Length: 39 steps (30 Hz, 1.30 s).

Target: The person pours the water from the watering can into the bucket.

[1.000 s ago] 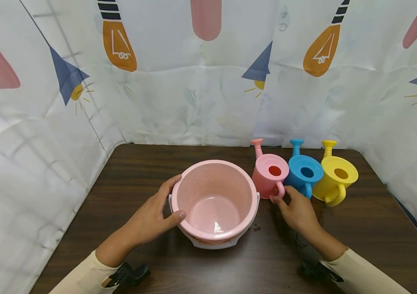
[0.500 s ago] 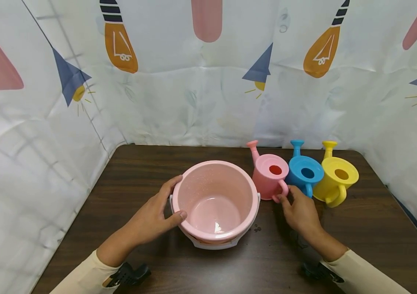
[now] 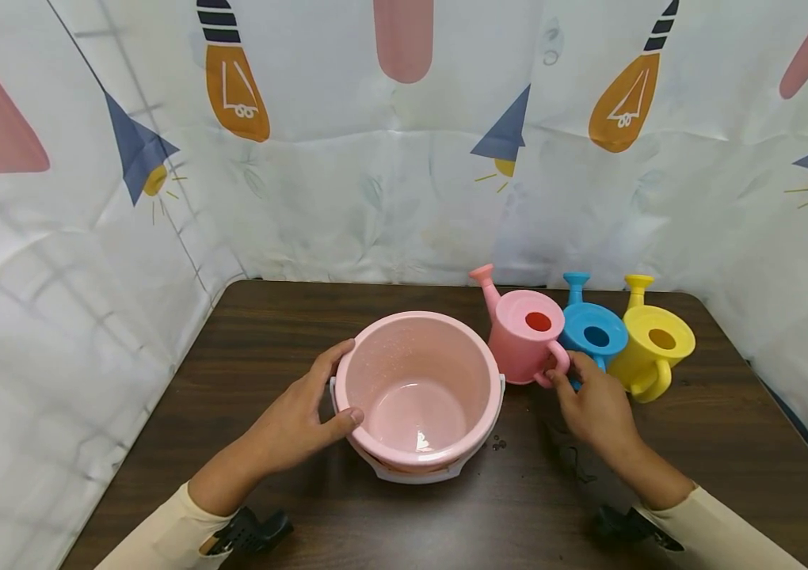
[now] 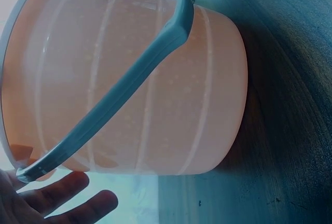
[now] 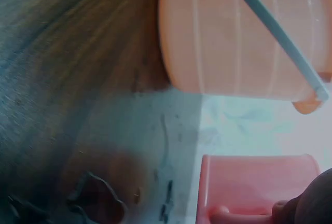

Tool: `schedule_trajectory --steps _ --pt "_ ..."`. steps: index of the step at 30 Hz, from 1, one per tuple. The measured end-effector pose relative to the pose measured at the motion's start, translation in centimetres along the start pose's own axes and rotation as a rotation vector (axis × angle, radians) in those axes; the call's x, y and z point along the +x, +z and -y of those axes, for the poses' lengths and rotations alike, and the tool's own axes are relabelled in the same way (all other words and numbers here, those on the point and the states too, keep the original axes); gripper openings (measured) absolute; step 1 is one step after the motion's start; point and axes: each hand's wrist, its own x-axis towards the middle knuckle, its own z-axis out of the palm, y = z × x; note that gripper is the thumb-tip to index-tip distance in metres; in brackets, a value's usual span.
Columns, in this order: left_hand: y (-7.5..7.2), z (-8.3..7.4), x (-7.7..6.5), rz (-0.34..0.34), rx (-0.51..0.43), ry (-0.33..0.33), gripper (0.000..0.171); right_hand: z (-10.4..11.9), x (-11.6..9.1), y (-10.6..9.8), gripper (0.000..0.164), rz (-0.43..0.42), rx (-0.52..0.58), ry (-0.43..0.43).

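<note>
A pink bucket (image 3: pixel 414 439) with a white handle (image 4: pixel 114 99) stands upright mid-table. My left hand (image 3: pixel 297 419) holds its left rim, thumb over the edge; in the left wrist view, two fingers (image 4: pixel 85 206) extend free past its side. My right hand (image 3: pixel 596 404) pinches the handle of a pink toy watering can (image 3: pixel 518 348) just right of the bucket. That can tilts slightly, spout toward the back left; whether its base touches the table I cannot tell. The right wrist view catches the can (image 5: pixel 249 182) partly. Beside it are a blue watering can (image 3: pixel 592 321) and a yellow one (image 3: pixel 657 340).
The dark wooden table (image 3: pixel 268 332) ends at a patterned cloth backdrop (image 3: pixel 375 198) behind and at the left. Small water drops (image 3: pixel 498 443) lie right of the bucket. The blue can stands close against my right fingers.
The pink watering can has turned, its spout swinging left, and its top has risen slightly. My right hand has moved a little right and away with the handle. The left hand and bucket stay put.
</note>
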Motion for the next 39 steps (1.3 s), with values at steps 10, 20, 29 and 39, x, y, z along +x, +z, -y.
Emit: schedule_trajectory --steps 10,20,29,39 --pt "0.0 0.0 0.0 0.003 0.003 -0.013 0.087 0.8 0.3 -2.7 0.025 -0.002 0.004 -0.055" --pt "0.0 -0.1 -0.1 0.007 -0.001 -0.015 0.086 1.7 0.4 -5.4 0.030 -0.045 0.043 -0.110" --pt "0.0 -0.2 -0.1 0.007 0.001 -0.021 0.086 2.1 0.5 -7.7 0.034 -0.065 -0.006 -0.096" --pt "0.0 -0.2 0.0 0.002 -0.003 -0.030 0.087 2.3 0.6 -9.1 0.030 -0.115 -0.014 -0.118"
